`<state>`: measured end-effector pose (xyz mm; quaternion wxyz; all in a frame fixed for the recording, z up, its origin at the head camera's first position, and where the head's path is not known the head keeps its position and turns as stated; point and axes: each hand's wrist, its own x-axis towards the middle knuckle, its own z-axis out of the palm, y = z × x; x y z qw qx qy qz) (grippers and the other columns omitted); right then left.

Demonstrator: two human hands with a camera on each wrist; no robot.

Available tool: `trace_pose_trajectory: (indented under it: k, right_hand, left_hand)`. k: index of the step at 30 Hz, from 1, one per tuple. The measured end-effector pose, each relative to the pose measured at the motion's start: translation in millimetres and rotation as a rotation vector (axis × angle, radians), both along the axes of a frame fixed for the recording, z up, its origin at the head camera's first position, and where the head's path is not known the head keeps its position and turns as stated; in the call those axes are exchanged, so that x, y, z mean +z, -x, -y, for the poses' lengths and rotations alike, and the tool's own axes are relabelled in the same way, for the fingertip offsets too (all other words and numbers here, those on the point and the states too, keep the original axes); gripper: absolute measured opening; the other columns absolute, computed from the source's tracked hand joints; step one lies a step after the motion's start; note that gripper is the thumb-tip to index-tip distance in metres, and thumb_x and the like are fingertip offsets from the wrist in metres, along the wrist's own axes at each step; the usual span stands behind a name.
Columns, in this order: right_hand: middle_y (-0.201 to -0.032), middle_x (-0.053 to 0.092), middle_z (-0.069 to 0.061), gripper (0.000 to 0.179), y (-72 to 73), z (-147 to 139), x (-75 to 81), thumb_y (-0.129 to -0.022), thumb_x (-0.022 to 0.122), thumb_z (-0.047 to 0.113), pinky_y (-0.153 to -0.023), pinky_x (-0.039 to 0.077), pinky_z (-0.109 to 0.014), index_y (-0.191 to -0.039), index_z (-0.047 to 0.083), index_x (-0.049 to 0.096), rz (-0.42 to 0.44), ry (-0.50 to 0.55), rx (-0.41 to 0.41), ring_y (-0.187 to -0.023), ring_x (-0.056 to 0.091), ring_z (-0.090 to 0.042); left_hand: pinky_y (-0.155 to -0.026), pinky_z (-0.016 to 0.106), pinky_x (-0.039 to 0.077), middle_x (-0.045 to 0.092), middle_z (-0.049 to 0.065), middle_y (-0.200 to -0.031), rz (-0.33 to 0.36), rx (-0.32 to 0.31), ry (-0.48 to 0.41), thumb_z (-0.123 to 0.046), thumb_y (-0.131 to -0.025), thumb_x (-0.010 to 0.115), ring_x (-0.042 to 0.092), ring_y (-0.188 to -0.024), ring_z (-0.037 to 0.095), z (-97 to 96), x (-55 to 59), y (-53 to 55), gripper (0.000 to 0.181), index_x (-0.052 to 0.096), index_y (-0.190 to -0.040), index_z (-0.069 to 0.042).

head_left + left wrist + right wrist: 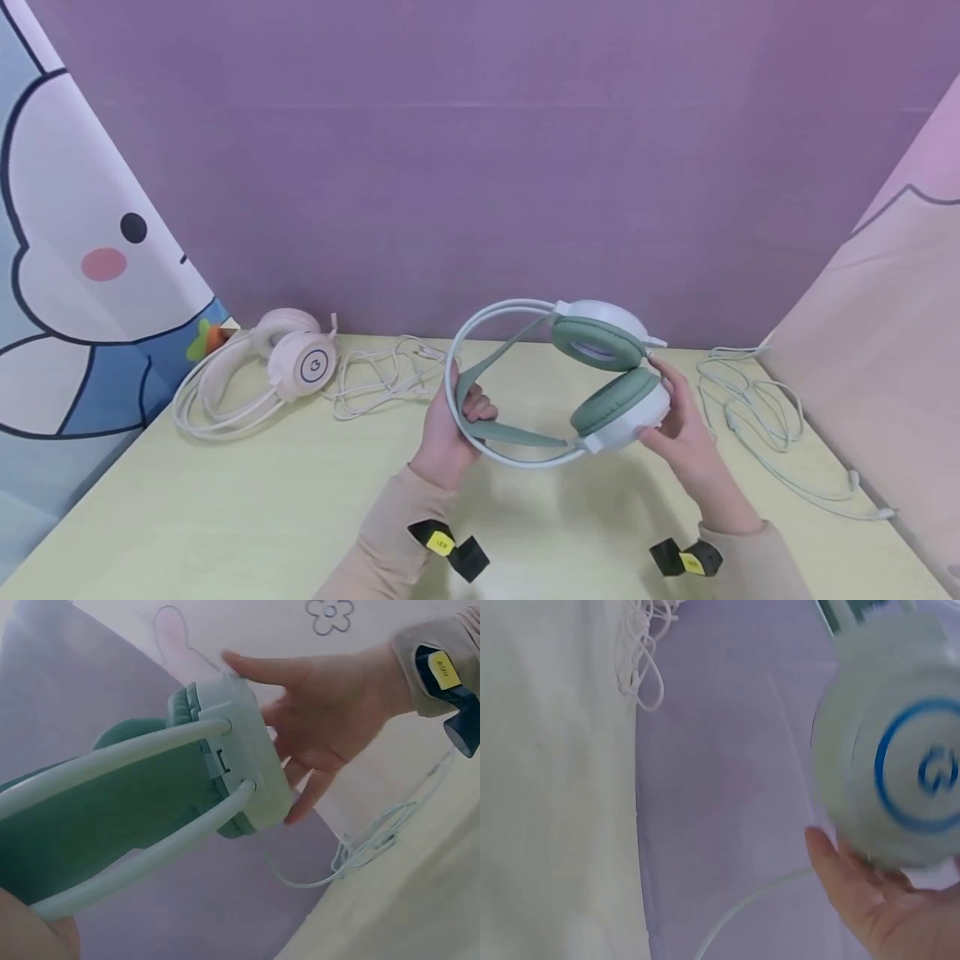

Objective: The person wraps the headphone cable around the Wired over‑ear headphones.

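Observation:
Pale mint headphones (633,417) with green cushions are held up above the table, headband to the left and ear cups to the right. My left hand (446,437) grips the headband, its fingers curled around the band and the green inner strap. At the ear cups, my right hand (686,425) holds the nearer cup, thumb on its outer side and fingers reaching behind. In the left wrist view the right hand (326,709) spreads around a cup (251,761). The right wrist view shows a blue ring logo on the cup (855,750).
Pinkish-white headphones (300,358) lie at the table's back left, their white cable (382,387) bundled beside them. A mint cable (757,417) lies loosely looped along the right edge. A purple backdrop (480,183) rises behind the table (225,517), with printed panels at both sides.

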<state>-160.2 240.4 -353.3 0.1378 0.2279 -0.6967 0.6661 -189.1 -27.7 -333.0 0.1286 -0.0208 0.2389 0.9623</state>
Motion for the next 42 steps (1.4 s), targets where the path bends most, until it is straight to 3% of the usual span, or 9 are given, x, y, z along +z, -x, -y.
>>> trace_pose_trajectory:
  k: [3, 9, 14, 19, 25, 28, 33, 38, 42]
  right_hand:
    - [-0.125, 0.047, 0.008, 0.057, 2.9, -8, 0.2, -0.095, 0.051, 0.005, -0.08, 0.051, -0.017, -0.144, 0.025, 0.032, 0.007, 0.038, 0.007, -0.105, 0.056, -0.002]
    - [-0.118, 0.051, 0.011, 0.027, 9.4, -25, -3.8, -0.102, 0.037, 0.019, -0.082, 0.05, -0.014, -0.128, 0.025, 0.041, 0.163, 0.116, -0.153, -0.097, 0.059, 0.0]
    - [-0.124, 0.05, 0.008, 0.035, 14.8, -30, -14.9, -0.1, 0.045, 0.023, -0.093, 0.044, -0.019, -0.132, 0.008, 0.043, 0.331, -0.215, -0.261, -0.104, 0.053, 0.005]
    - [-0.144, 0.037, -0.024, 0.055, 20.5, -30, -26.5, -0.097, 0.051, 0.031, -0.106, 0.026, -0.061, -0.14, 0.001, 0.035, 0.44, -0.511, -0.198, -0.134, 0.035, -0.036]
    - [-0.143, 0.032, -0.032, 0.047, 22.5, -37, -37.8, -0.093, 0.058, 0.025, -0.104, 0.011, -0.071, -0.131, -0.001, 0.05, 0.431, -0.649, -0.229, -0.137, 0.011, -0.054]
    - [-0.135, 0.045, -0.03, 0.038, 22.4, -42, -42.5, -0.093, 0.057, 0.021, -0.103, 0.021, -0.069, -0.124, -0.002, 0.056, 0.413, -0.703, -0.255, -0.132, 0.028, -0.052]
    - [-0.097, 0.069, -0.017, 0.029, 24.8, -51, -45.3, -0.095, 0.053, 0.013, -0.082, 0.05, -0.039, -0.116, -0.006, 0.061, 0.409, -0.773, -0.315, -0.091, 0.065, -0.026]
    - [-0.069, 0.059, -0.002, 0.032, 23.5, -52, -40.1, -0.096, 0.052, 0.011, -0.05, 0.04, -0.023, -0.121, -0.007, 0.059, 0.365, -0.782, -0.422, -0.055, 0.046, -0.006]
    - [-0.066, 0.057, -0.007, 0.031, 20.4, -37, -34.2, -0.095, 0.054, 0.013, -0.046, 0.035, -0.025, -0.121, -0.002, 0.061, 0.302, -0.87, -0.431, -0.05, 0.037, -0.01]
  left_hand:
    - [-0.048, 0.014, 0.032, 0.036, -0.007, -0.046, -0.002, -0.027, -0.06, -0.042, -0.1, 0.036, 0.036, -0.04, 0.005, 7.8, 3.8, 1.9, 0.053, 0.043, -0.055, -0.014]
    - [-0.046, 0.015, 0.034, 0.038, -0.006, -0.043, -0.011, -0.093, -0.128, -0.044, -0.099, 0.035, 0.036, -0.038, 0.007, 22.2, 9.6, 6.7, 0.054, 0.046, -0.056, -0.013]
    - [-0.046, 0.017, 0.036, 0.04, -0.004, -0.043, -0.022, -0.154, -0.206, -0.043, -0.099, 0.038, 0.036, -0.038, 0.008, 33.5, 10.7, 9.4, 0.052, 0.047, -0.059, -0.011]
    - [-0.045, 0.02, 0.038, 0.042, -0.002, -0.043, 0.0, -0.208, -0.313, -0.042, -0.097, 0.043, 0.038, -0.037, 0.01, 41.2, 10.9, 10.7, 0.05, 0.048, -0.06, -0.009]
    - [-0.044, 0.02, 0.038, 0.041, -0.002, -0.042, 0.044, -0.194, -0.36, -0.041, -0.096, 0.047, 0.04, -0.035, 0.011, 46.3, 13.1, 12.2, 0.048, 0.049, -0.061, -0.008]
    - [-0.044, 0.02, 0.037, 0.041, -0.002, -0.042, 0.041, -0.166, -0.385, -0.04, -0.096, 0.048, 0.041, -0.034, 0.012, 49.0, 14.6, 12.2, 0.047, 0.049, -0.061, -0.008]
    - [-0.043, 0.021, 0.037, 0.04, -0.001, -0.042, 0.056, -0.099, -0.434, -0.042, -0.095, 0.048, 0.04, -0.034, 0.012, 52.0, 16.2, 14.1, 0.048, 0.047, -0.062, -0.008]
    - [-0.042, 0.022, 0.036, 0.039, 0.0, -0.041, 0.077, -0.026, -0.495, -0.048, -0.095, 0.044, 0.038, -0.033, 0.013, 48.9, 13.6, 19.1, 0.051, 0.045, -0.062, -0.008]
    - [-0.041, 0.021, 0.035, 0.039, 0.0, -0.04, 0.097, 0.013, -0.526, -0.05, -0.095, 0.04, 0.039, -0.032, 0.013, 43.9, 10.3, 19.7, 0.051, 0.042, -0.063, -0.01]
